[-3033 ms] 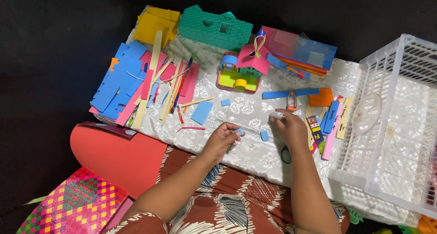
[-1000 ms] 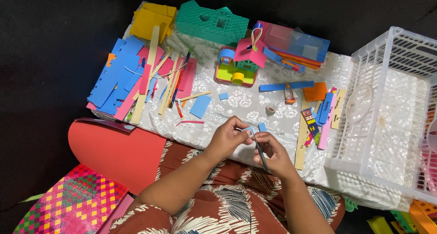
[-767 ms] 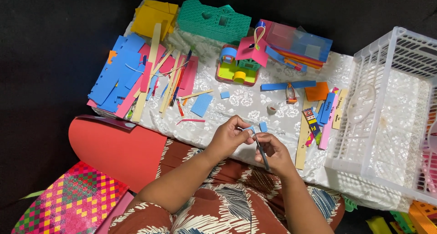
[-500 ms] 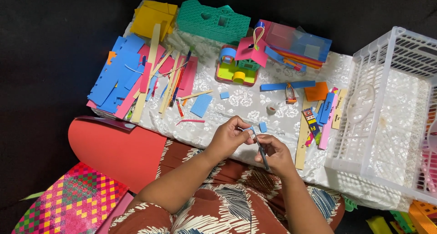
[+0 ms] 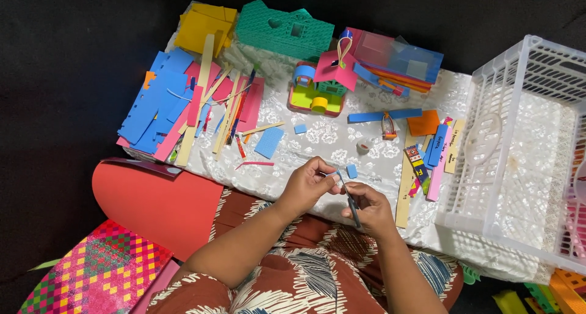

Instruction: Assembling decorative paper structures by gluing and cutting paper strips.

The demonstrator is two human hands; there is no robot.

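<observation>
Foam scrap, small, pale blue (image 5: 332, 174): pinched between fingertips of left hand (image 5: 307, 184), held over the near edge of the table, just above the lap.

Dark slim tool, scissors or craft knife, cannot tell which (image 5: 351, 202): gripped in right hand (image 5: 370, 205), fingers closed around it, tip touching the scrap.

Blue foam square (image 5: 351, 170): on the cloth just beyond both hands.

White patterned tablecloth (image 5: 317, 140): covers the table.

Small tape roll (image 5: 363, 147): on the cloth, beyond the square.

Textured blue foam piece (image 5: 269, 142) and thin pink sliver (image 5: 255, 164): left of the hands.

Long blue strip (image 5: 384, 114), orange foam square (image 5: 423, 123): mid-table, right of centre.

Miniature foam house, pink roof on green base (image 5: 320, 87): behind the strip.

Green foam house panel (image 5: 284, 29), yellow sheets (image 5: 205, 25): far edge.

Stack of blue and pink foam offcuts with wooden sticks (image 5: 183, 106): left end of the table.

White plastic basket (image 5: 525, 155): right end, on its side, open toward the camera.

Red card sheet (image 5: 155, 203), woven multicoloured mat (image 5: 91, 271): lower left, beside the person's patterned garment.
</observation>
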